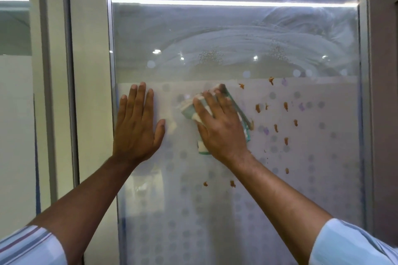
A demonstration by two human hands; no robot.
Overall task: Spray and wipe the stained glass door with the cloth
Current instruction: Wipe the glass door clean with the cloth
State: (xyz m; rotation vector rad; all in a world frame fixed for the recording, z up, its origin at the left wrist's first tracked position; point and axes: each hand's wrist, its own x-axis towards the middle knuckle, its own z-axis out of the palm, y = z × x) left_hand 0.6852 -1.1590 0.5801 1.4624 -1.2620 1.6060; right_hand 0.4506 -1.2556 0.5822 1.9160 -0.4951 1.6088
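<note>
Flat right hand (219,127) presses the cloth (189,111) against the glass door (237,28), fingers straight.
Soft, folded and teal-edged, the cloth runs lengthwise up the door at the frosted dotted band's (301,189) top edge. The left hand (137,127) lies flat beside it, near the left frame (111,60). Brown stains (285,106) dot the open pane rightward.

Your left sleeve (28,245) was striped: pale blue and white, with grey and dull maroon bands running along it. Your right sleeve (353,245) looked plain pale blue, with soft folds in the fabric. Both sleeves ended well short of the wrists, so your left forearm (86,196) and right forearm (280,196) were bare. Your left hand (137,127) and right hand (221,127) were bare too.
</note>
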